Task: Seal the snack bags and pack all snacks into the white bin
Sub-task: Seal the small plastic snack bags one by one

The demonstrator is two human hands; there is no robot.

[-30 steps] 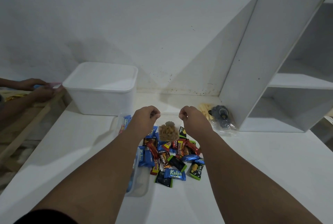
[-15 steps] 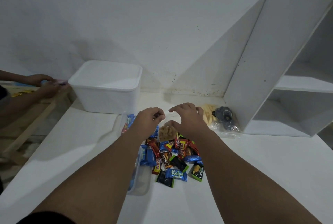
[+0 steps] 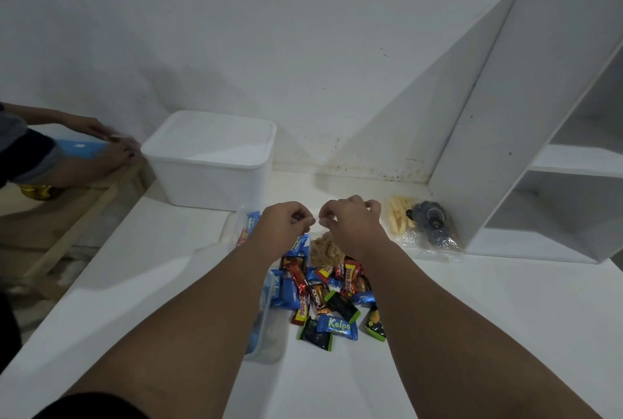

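My left hand (image 3: 286,228) and my right hand (image 3: 350,226) pinch the top edge of a clear snack bag (image 3: 322,251) holding brown crunchy pieces, fingertips almost touching above it. Below the bag lies a pile of wrapped snacks (image 3: 332,297) in blue, red, black and green wrappers. The white bin (image 3: 209,162) stands behind, to the left, with a lid on top. A second clear bag (image 3: 423,228) with yellow sticks and dark pieces lies to the right, beside the shelf.
A clear plastic container (image 3: 266,314) with blue packets lies under my left forearm. A white shelf unit (image 3: 539,135) stands at the right. Another person's hands (image 3: 114,149) work at a wooden table at the far left.
My right hand, spread over the bag half a second ago, has closed into a pinch on the bag's top edge. Both hands have drawn closer together than one second ago.
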